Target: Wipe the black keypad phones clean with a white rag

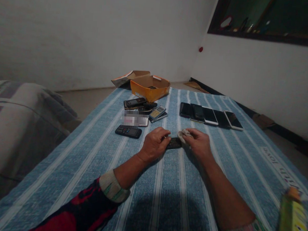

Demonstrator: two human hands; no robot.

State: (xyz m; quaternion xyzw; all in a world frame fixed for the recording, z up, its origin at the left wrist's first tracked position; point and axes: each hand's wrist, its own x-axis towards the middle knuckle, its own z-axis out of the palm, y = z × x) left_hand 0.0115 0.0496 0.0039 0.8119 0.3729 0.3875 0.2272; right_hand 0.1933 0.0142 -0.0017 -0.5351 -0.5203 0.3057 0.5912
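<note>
My left hand (154,145) grips one end of a black keypad phone (173,143) lying low over the blue striped cloth (166,185). My right hand (197,142) presses a crumpled white rag (183,135) against the phone's other end. Most of the phone is hidden by my fingers. Beyond my left hand lie another black keypad phone (128,131) and a small heap of older mobile phones (141,109). A row of black-screened smartphones (210,115) lies side by side beyond my right hand.
An orange cardboard box (149,88) with its flap open stands at the cloth's far end. A green bottle (291,219) intrudes at the lower right. Grey striped bedding (21,129) lies left, and white walls rise behind, with a dark-framed mirror (264,18) upper right.
</note>
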